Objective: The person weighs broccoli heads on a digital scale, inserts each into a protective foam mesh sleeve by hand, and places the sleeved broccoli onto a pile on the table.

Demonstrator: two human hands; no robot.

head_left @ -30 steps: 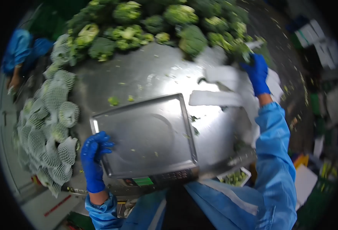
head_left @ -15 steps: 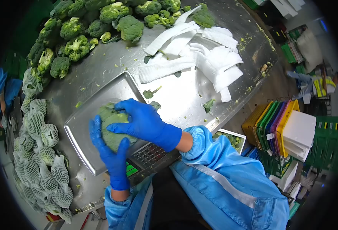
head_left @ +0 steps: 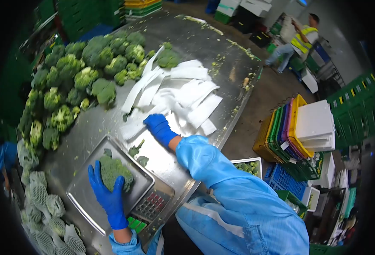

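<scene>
A broccoli head rests in the metal pan of a scale. My left hand, in a blue glove, cups its near side with fingers and thumb around it. My right hand, gloved alike, has its fingers closed at the lower left edge of a heap of flat white foam net sleeves, on the end of one sleeve; its fingertips are partly hidden. Broccoli leaf scraps lie between the pan and my right hand. The scale's keypad shows below the pan.
Loose broccoli heads are piled at the back left of the metal table. Netted broccoli heads line its left edge. Stacked coloured crates and a white box of broccoli stand to the right. A person in a yellow vest is farther back.
My right hand has left the broccoli head and reached up to the white sleeves. My left hand stays at the broccoli in the pan. The camera view has shifted.
</scene>
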